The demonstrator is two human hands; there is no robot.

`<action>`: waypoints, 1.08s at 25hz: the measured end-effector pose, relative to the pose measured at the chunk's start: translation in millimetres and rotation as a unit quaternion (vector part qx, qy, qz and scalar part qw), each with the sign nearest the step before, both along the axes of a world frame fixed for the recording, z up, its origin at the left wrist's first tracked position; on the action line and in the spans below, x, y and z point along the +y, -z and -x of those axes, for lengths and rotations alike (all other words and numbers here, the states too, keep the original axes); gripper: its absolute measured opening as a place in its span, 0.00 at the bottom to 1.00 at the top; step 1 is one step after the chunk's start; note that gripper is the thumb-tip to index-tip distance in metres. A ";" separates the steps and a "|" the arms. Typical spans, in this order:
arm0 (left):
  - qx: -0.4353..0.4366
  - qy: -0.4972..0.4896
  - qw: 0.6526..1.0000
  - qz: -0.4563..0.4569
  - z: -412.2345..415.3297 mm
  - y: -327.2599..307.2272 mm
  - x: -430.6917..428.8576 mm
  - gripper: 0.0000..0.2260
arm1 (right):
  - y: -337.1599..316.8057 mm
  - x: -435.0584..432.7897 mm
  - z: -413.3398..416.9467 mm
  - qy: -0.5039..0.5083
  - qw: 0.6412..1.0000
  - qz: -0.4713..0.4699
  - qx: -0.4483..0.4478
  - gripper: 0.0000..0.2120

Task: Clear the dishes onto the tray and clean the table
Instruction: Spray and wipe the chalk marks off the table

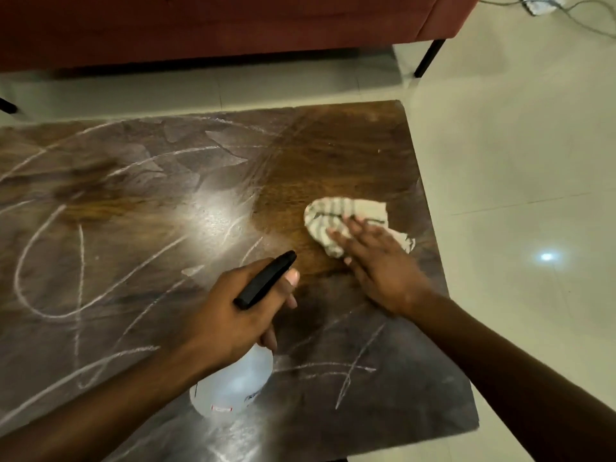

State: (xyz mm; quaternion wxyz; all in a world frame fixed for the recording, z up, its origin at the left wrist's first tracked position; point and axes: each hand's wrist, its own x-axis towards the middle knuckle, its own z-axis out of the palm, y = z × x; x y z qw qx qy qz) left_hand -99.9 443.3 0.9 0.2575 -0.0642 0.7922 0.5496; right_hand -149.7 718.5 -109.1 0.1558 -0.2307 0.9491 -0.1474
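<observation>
1. Right hand (pixel 376 265), fingers (pixel 356 228) straight, presses the crumpled striped white cloth (pixel 336 211) on the brown wooden counter (pixel 333 145), far right.
2. Left hand (pixel 233 315) grips the clear plastic spray bottle (pixel 233 385).
3. Unwiped white scribbles (pixel 50 261) lie leftward of the cloth.

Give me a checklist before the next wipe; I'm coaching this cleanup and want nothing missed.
1. cloth pressed flat under right hand: ok.
2. spray bottle gripped by left hand: ok.
3. patch of table beside the cloth wiped: ok.
4. chalk marks gone: not ok, many remain to the left and on the near side.
5. dishes on tray: cannot tell, neither is in view.
</observation>
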 end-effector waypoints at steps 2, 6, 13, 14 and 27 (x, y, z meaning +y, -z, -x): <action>-0.012 0.026 1.000 -0.001 -31.1 -0.8 0.7 0.18 | -6.4 1.3 -67.7 -0.135 0.990 -0.010 -0.040 0.27; 0.027 0.099 0.994 0.024 -86.4 2.0 1.1 0.24 | -20.1 48.7 -69.1 -0.103 0.994 -0.020 -0.036 0.28; 0.039 0.129 0.991 0.026 -165.9 16.4 30.6 0.23 | -20.0 73.4 -8.0 0.025 0.992 0.018 -0.125 0.26; 0.037 0.130 0.990 0.029 -173.6 18.4 35.5 0.22 | -23.1 67.9 -20.9 -0.009 0.990 0.005 -0.143 0.26; -0.020 0.045 0.994 0.098 -234.8 30.8 96.0 0.19 | -3.8 76.6 -91.7 0.100 0.994 -0.034 -0.005 0.30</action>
